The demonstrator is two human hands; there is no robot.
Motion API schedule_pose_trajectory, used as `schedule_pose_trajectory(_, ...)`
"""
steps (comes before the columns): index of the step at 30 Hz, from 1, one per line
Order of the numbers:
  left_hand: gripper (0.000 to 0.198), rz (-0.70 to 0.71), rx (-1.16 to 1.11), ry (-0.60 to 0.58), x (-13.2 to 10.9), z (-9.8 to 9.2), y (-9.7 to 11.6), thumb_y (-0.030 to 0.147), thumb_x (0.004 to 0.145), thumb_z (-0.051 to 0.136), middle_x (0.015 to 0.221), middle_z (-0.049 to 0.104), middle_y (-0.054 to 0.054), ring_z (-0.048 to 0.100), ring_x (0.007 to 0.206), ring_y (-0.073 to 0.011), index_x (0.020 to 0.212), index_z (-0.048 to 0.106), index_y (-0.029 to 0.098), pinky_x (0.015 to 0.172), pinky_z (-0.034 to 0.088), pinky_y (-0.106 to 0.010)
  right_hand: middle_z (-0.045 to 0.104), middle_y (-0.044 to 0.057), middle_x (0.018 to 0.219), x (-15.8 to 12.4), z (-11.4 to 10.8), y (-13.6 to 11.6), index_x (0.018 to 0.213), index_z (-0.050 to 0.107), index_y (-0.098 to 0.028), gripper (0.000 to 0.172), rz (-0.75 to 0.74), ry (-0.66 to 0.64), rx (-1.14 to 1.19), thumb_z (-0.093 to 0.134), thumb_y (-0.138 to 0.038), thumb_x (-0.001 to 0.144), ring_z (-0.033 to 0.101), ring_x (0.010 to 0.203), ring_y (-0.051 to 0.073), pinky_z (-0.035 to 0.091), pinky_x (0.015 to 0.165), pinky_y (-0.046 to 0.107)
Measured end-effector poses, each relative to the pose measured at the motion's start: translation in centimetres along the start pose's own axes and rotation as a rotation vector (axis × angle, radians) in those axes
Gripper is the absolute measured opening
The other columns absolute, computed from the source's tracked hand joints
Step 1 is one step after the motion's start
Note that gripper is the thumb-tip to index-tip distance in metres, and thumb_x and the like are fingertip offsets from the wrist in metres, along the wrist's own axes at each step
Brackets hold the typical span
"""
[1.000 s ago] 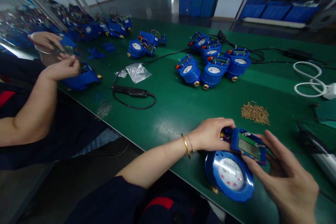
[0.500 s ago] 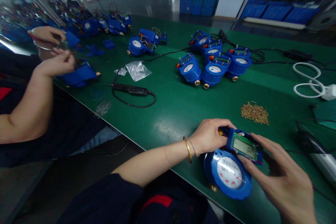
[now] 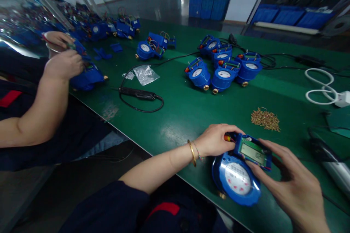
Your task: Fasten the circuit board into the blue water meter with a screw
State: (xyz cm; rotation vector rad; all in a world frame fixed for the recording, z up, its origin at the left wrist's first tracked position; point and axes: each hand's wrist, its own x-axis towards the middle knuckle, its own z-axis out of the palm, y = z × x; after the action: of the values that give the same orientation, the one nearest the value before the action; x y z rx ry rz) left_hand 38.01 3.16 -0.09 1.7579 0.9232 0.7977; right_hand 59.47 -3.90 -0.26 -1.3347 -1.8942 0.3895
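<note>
A person's right hand [image 3: 295, 180], its grip closed thumb below and fingers above, pinches a blue rectangular plastic display module [image 3: 253, 153] with a grey screen at the lower right of the frame. The left hand [image 3: 217, 140], a gold-coloured bangle [image 3: 192, 152] at its wrist, curls in at the module's left side, beside a small red-and-yellow part [image 3: 228, 137]; whether its fingertips pinch anything cannot be told (they are partly hidden). Just below the module sits a round blue water-meter-like device [image 3: 237, 179] with a white dial, a brass fitting [image 3: 222, 195] at its lower left, on a green-topped bench [image 3: 177, 116].

Above the right hand lies a loose pile of small brass-coloured screws [image 3: 265, 119]. At the far right rests a black-and-silver cylindrical tool [image 3: 329, 156], below a looped white cable [image 3: 308, 98]. Five more blue round-dialled meters [image 3: 224, 80] cluster at upper centre. Left of centre, a slim black corded driver [image 3: 138, 94] lies near a clear plastic bag [image 3: 146, 75]. At the left of the frame, a co-worker's hands [image 3: 64, 63] work over another blue meter [image 3: 89, 78].
</note>
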Motion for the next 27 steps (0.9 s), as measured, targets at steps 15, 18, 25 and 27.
schedule_pose_trajectory(15,0.063,0.235,-0.085,0.115,-1.3,2.0,-0.9,0.05,0.071,0.083,0.116,0.07,-0.017,0.067,0.108,-0.0272,0.119,0.069,0.011,0.098,0.053,-0.04,0.065,0.006,0.117,-0.3,-0.3,0.4,0.127,0.061,-0.022,0.046,-0.005,0.008,0.014,0.072,-0.044,0.088,0.064,0.104,0.023,0.053,0.087,0.032)
schedule_pose_trajectory(18,0.063,0.273,-0.031,0.074,-0.9,1.3,-1.2,0.051,0.073,0.081,0.117,0.071,-0.017,0.067,0.108,-0.0265,0.119,0.069,0.01,0.097,0.053,-0.038,0.064,0.006,0.118,-0.1,-0.4,0.2,0.129,0.061,-0.023,0.046,-0.008,-0.013,0.006,0.071,-0.045,0.09,0.064,0.105,0.024,0.054,0.086,0.034)
schedule_pose_trajectory(25,0.059,0.269,0.119,-0.071,-0.6,-0.1,-0.5,0.041,0.078,0.08,0.123,0.07,-0.017,0.066,0.115,-0.0251,0.126,0.065,0.011,0.099,0.051,-0.032,0.064,0.006,0.115,0.6,-0.8,-0.4,0.133,0.058,-0.021,0.05,-0.085,-0.057,-0.121,0.062,-0.052,0.095,0.064,0.099,0.023,0.049,0.086,0.034)
schedule_pose_trajectory(27,0.058,0.256,0.158,-0.1,-0.5,-0.3,-0.3,0.039,0.077,0.08,0.122,0.071,-0.015,0.067,0.113,-0.0252,0.126,0.064,0.013,0.098,0.051,-0.033,0.063,0.005,0.116,0.8,-0.9,-0.4,0.133,0.059,-0.022,0.05,-0.093,-0.062,-0.11,0.063,-0.053,0.094,0.064,0.098,0.022,0.049,0.086,0.033)
